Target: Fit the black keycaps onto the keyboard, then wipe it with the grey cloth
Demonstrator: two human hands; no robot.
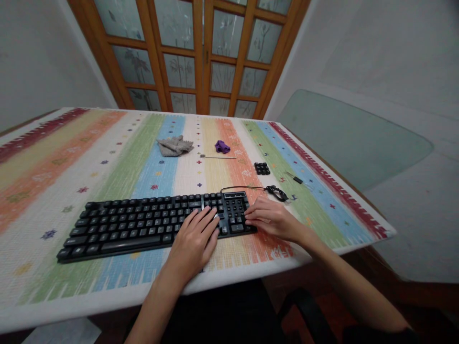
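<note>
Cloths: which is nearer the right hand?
The purple cloth: small and bunched. The grey cloth is larger and lies to its left, farther from the right hand.

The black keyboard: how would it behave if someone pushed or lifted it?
The keyboard is probably stiff, judging by its long, straight outline. Lying wide and flat, it seems unlikely to roll or tip. Its bundled cable would probably drag along.

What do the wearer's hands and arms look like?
Left hand and right hand are ungloved, with no watch or bracelet visible. Forearms are bare; a dark sleeve shows near the right elbow. No left sleeve in view.
</note>
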